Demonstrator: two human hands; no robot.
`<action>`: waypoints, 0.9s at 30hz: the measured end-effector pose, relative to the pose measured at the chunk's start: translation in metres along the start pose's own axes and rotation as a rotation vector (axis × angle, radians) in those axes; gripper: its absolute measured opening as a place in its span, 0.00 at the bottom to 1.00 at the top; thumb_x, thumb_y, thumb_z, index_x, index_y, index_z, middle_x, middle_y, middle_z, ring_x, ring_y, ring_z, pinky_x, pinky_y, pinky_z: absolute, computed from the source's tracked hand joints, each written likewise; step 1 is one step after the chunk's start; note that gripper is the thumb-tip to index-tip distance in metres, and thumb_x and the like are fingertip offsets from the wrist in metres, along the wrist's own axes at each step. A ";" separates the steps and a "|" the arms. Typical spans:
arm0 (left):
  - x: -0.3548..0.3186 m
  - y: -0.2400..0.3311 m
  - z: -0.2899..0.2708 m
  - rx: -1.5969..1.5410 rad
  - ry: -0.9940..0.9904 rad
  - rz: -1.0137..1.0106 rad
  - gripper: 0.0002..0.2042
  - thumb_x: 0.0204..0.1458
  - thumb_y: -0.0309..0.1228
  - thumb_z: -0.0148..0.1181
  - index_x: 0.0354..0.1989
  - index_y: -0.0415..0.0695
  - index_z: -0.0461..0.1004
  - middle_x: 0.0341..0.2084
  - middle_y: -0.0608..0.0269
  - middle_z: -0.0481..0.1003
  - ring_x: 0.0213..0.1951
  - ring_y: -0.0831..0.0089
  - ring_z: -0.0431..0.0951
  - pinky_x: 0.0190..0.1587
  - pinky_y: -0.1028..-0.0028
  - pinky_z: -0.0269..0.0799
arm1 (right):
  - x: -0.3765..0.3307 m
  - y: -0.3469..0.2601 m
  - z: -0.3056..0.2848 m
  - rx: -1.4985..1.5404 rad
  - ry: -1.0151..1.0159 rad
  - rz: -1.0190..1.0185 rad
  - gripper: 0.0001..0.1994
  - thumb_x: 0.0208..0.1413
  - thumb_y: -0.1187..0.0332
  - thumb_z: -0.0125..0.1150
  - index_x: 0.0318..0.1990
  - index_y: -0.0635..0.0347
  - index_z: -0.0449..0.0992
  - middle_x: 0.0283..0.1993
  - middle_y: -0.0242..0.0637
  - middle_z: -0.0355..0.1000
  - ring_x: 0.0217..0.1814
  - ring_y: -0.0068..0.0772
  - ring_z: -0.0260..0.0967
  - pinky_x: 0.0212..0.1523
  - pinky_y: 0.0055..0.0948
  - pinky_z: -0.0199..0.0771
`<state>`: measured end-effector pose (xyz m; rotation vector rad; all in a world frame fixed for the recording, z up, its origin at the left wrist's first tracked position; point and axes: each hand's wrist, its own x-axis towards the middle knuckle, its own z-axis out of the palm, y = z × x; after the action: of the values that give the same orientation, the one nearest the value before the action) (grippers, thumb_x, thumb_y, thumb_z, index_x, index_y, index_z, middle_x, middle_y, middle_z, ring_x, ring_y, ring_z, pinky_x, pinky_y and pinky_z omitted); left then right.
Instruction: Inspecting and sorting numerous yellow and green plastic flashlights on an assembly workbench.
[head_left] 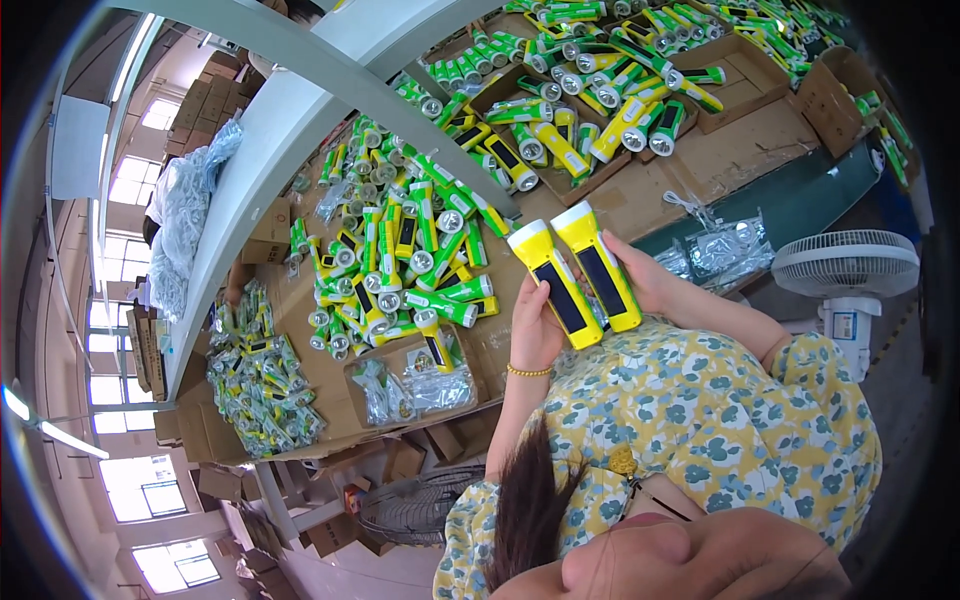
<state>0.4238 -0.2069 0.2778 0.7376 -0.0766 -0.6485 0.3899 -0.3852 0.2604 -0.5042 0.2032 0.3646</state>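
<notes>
Two yellow flashlights with white head rims and dark panels along their bodies are held side by side in front of my chest. My left hand (537, 322) is closed around the left flashlight (562, 290), thumb near its dark panel. The right flashlight (603, 278) is gripped by my right hand (642, 274), whose fingers reach behind it. Both heads point up and away from me. Beyond my hands, loose green and yellow flashlights (425, 240) lie heaped on the cardboard-covered table (655, 197).
A shallow carton (735, 85) with more flashlights stands at the far right. Nearer left are a box of clear plastic bags (440, 388) and a pile of bagged flashlights (262, 385). A metal frame (345, 85) crosses overhead. A white fan (846, 265) stands at right.
</notes>
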 end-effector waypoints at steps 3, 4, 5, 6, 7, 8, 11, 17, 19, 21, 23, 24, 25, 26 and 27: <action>-0.003 0.004 0.000 0.020 -0.048 0.019 0.19 0.58 0.29 0.49 0.58 0.39 0.59 0.52 0.56 0.69 0.52 0.62 0.71 0.56 0.62 0.68 | -0.004 -0.002 0.004 0.031 0.035 -0.007 0.23 0.65 0.48 0.35 0.53 0.55 0.68 0.41 0.35 0.73 0.42 0.29 0.72 0.45 0.30 0.74; -0.004 0.004 0.001 0.060 -0.050 0.035 0.20 0.58 0.29 0.50 0.58 0.39 0.59 0.54 0.55 0.68 0.54 0.60 0.70 0.57 0.61 0.66 | -0.006 -0.002 0.004 0.021 0.024 -0.012 0.23 0.65 0.48 0.35 0.53 0.55 0.68 0.42 0.35 0.73 0.43 0.29 0.72 0.46 0.31 0.74; -0.003 0.002 -0.002 0.062 -0.049 0.036 0.20 0.58 0.29 0.50 0.58 0.39 0.59 0.54 0.55 0.68 0.54 0.60 0.70 0.57 0.61 0.66 | -0.004 -0.001 0.002 0.022 0.021 -0.011 0.23 0.65 0.48 0.35 0.53 0.55 0.68 0.42 0.35 0.73 0.43 0.29 0.72 0.46 0.31 0.74; -0.003 0.001 -0.005 0.083 -0.026 0.058 0.20 0.57 0.27 0.51 0.58 0.39 0.59 0.53 0.55 0.68 0.55 0.60 0.70 0.57 0.62 0.66 | -0.002 0.000 0.000 0.013 0.027 -0.021 0.23 0.65 0.48 0.35 0.53 0.55 0.68 0.43 0.35 0.73 0.44 0.29 0.72 0.46 0.31 0.74; -0.002 0.000 -0.008 0.103 -0.002 0.080 0.21 0.56 0.25 0.51 0.58 0.39 0.59 0.53 0.55 0.69 0.56 0.59 0.69 0.58 0.63 0.67 | 0.000 0.001 -0.001 0.004 0.032 -0.031 0.24 0.65 0.48 0.34 0.54 0.55 0.67 0.44 0.35 0.73 0.44 0.28 0.72 0.46 0.31 0.74; -0.001 0.000 -0.009 0.105 0.000 0.082 0.21 0.56 0.25 0.51 0.58 0.39 0.59 0.53 0.55 0.69 0.56 0.59 0.69 0.58 0.63 0.67 | 0.002 0.000 -0.001 0.005 0.029 -0.029 0.24 0.65 0.48 0.34 0.54 0.55 0.67 0.44 0.35 0.73 0.44 0.28 0.72 0.46 0.31 0.74; -0.005 0.004 -0.003 0.086 0.036 0.083 0.23 0.54 0.19 0.52 0.60 0.40 0.58 0.52 0.58 0.69 0.52 0.67 0.72 0.55 0.67 0.70 | -0.002 -0.002 0.001 -0.007 0.025 -0.031 0.24 0.65 0.48 0.34 0.55 0.55 0.66 0.46 0.36 0.72 0.46 0.27 0.71 0.47 0.32 0.73; -0.008 0.003 0.002 0.158 0.046 0.118 0.25 0.53 0.18 0.53 0.61 0.40 0.57 0.50 0.58 0.71 0.51 0.68 0.73 0.52 0.69 0.72 | -0.003 -0.002 -0.001 -0.049 0.018 -0.059 0.24 0.66 0.49 0.33 0.58 0.55 0.63 0.50 0.37 0.70 0.48 0.28 0.70 0.49 0.33 0.72; -0.008 0.004 0.005 0.139 0.034 0.104 0.26 0.53 0.18 0.53 0.61 0.40 0.57 0.50 0.58 0.71 0.51 0.69 0.73 0.52 0.70 0.72 | -0.005 -0.004 0.004 -0.070 0.074 -0.069 0.23 0.66 0.50 0.33 0.58 0.56 0.63 0.51 0.38 0.69 0.49 0.29 0.69 0.49 0.34 0.72; -0.008 0.003 0.002 0.132 0.038 0.101 0.25 0.53 0.18 0.53 0.61 0.39 0.57 0.50 0.58 0.71 0.51 0.69 0.74 0.52 0.70 0.71 | -0.006 -0.004 0.009 -0.071 0.091 -0.069 0.23 0.66 0.50 0.33 0.58 0.56 0.63 0.51 0.38 0.70 0.49 0.30 0.69 0.49 0.34 0.72; -0.007 0.001 -0.002 0.125 0.040 0.097 0.25 0.53 0.18 0.53 0.61 0.39 0.57 0.50 0.58 0.71 0.50 0.69 0.74 0.53 0.71 0.71 | -0.006 -0.003 0.010 -0.073 0.109 -0.070 0.23 0.66 0.51 0.33 0.58 0.56 0.63 0.51 0.39 0.70 0.50 0.30 0.69 0.50 0.34 0.72; -0.008 0.000 -0.004 0.113 0.043 0.092 0.24 0.54 0.19 0.53 0.60 0.39 0.58 0.50 0.58 0.71 0.50 0.70 0.74 0.53 0.71 0.71 | -0.007 -0.003 0.010 -0.075 0.100 -0.073 0.23 0.66 0.51 0.33 0.58 0.57 0.63 0.50 0.39 0.70 0.50 0.30 0.69 0.49 0.34 0.72; -0.008 0.000 -0.004 0.101 0.047 0.088 0.23 0.54 0.19 0.53 0.59 0.39 0.59 0.50 0.58 0.71 0.50 0.70 0.74 0.53 0.71 0.71 | -0.008 -0.003 0.010 -0.078 0.091 -0.075 0.23 0.66 0.51 0.33 0.57 0.57 0.63 0.50 0.39 0.70 0.50 0.31 0.69 0.49 0.34 0.72; -0.008 0.000 -0.004 0.101 0.050 0.086 0.23 0.54 0.19 0.53 0.59 0.39 0.59 0.50 0.58 0.71 0.50 0.70 0.74 0.53 0.71 0.71 | -0.008 -0.002 0.012 -0.075 0.092 -0.073 0.23 0.66 0.51 0.33 0.57 0.57 0.63 0.50 0.39 0.70 0.50 0.31 0.69 0.49 0.34 0.72; -0.009 0.001 -0.004 0.108 0.045 0.089 0.20 0.55 0.21 0.52 0.57 0.38 0.60 0.49 0.56 0.72 0.50 0.67 0.74 0.53 0.69 0.71 | -0.008 -0.002 0.014 -0.057 0.089 -0.068 0.23 0.66 0.51 0.33 0.57 0.57 0.63 0.49 0.39 0.70 0.49 0.31 0.70 0.49 0.34 0.72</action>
<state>0.4183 -0.1987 0.2767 0.8475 -0.1032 -0.5457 0.3845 -0.3824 0.2754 -0.5830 0.2613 0.2829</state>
